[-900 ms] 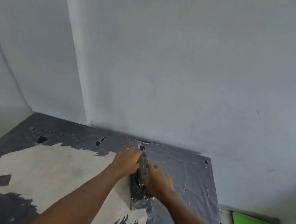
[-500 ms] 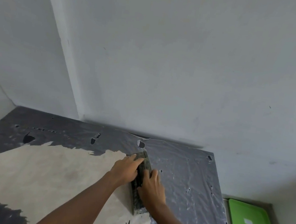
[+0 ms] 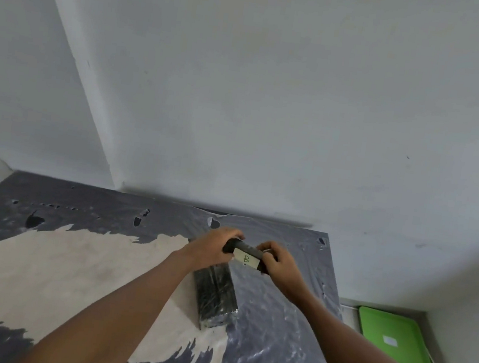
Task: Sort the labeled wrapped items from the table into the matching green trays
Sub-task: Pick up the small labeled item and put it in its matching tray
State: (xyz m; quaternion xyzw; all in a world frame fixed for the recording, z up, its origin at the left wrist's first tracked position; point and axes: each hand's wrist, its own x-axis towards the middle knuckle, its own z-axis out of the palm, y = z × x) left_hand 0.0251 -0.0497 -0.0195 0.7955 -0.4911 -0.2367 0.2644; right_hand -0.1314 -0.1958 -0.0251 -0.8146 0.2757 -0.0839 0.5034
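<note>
left hand point(image 3: 208, 248) + right hand point(image 3: 277, 264): both gripping dark wrapped item labeled B point(image 3: 245, 253), frame centre | wrapped block point(image 3: 215, 295) on table point(image 3: 68, 265) beneath | green tray point(image 3: 394, 338) lower right

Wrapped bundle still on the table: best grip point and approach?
Take the wrapped bundle across its narrow width near the free near end, coming from above. It lies flat and long on the table; both hands hold the B-labelled item over its far end.

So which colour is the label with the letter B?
White or cream label with dark lettering, seen in the head view.
</note>
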